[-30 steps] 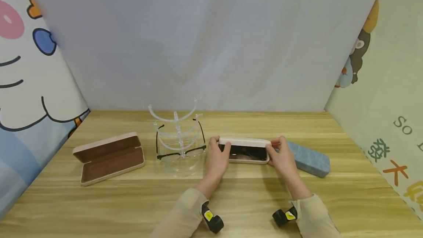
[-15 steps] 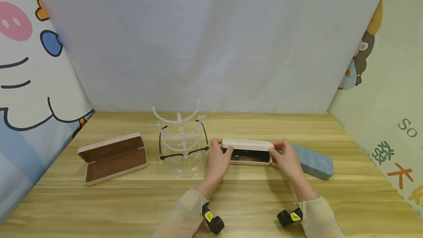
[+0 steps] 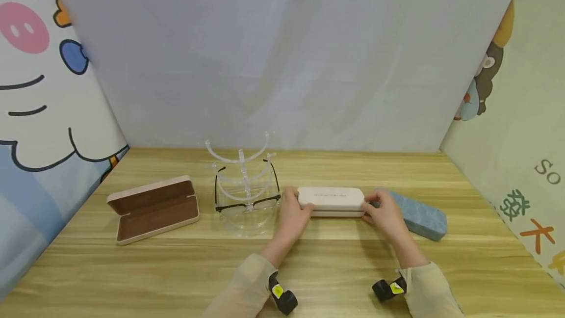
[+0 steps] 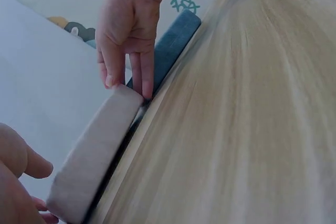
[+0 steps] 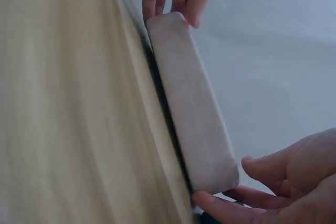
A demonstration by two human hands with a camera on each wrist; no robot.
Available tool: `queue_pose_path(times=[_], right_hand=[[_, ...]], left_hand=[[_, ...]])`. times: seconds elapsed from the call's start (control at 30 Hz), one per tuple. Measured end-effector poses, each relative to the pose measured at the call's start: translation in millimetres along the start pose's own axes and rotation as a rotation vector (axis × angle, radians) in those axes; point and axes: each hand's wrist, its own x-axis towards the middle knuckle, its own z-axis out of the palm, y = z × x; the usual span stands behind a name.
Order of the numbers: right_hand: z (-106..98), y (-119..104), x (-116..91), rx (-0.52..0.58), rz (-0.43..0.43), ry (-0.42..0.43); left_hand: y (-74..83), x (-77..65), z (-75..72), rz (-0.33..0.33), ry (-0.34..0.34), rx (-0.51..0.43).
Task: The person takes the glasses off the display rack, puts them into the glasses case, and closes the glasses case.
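A white glasses case (image 3: 331, 199) lies on the table in front of me, its lid down over its base with a thin seam along the front. My left hand (image 3: 292, 215) holds its left end, thumb at the front corner. At the other end my right hand (image 3: 385, 214) grips the case between thumb and fingers. Both wrist views show the pale lid (image 4: 97, 156) with a narrow dark gap under its front edge. Dark-framed glasses seen inside earlier are hidden by the lid.
On the left an open case (image 3: 154, 210) shows its brown lining. A clear display stand (image 3: 242, 171) holds black-rimmed glasses (image 3: 232, 208) just left of my left hand. The blue case (image 3: 419, 215) lies behind and beside my right hand. A grey curtain (image 3: 265, 63) hangs behind the table.
The white case's lid has come down from half raised, covering the dark inside and the glasses in it. Both hands have stayed at its ends. The head view has shifted slightly.
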Motion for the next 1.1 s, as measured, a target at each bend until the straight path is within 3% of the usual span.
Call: queue_pose_path(times=[0.13, 0.27, 0.37, 0.6, 0.77, 0.93, 1.1], right_hand=[[3, 4, 4, -0.118, -0.007, 0.042], [3, 3, 4, -0.176, -0.010, 0.052], [2, -2, 2, -0.199, -0.013, 0.054], [4, -18, -5, -0.207, -0.076, 0.102], [13, -28, -9, -0.186, -0.148, 0.113], [30, -38, -12, -0.166, -0.198, 0.103], [51, -46, -11, -0.150, -0.265, 0.068]], left_hand=[[-0.5, -0.2, -1.1, -0.019, -0.012, 0.016], [0.5, -1.1, -2.5, -0.053, -0.019, 0.041], [1.7, -3.5, -6.3, -0.042, -0.034, 0.064], [7.0, -17.9, -32.8, 0.076, -0.155, 0.122], [7.8, -28.3, -55.2, 0.157, -0.202, 0.179], [5.9, -35.7, -80.4, 0.236, -0.153, 0.261], [-0.6, -39.8, -104.6, 0.321, 0.005, 0.395]])
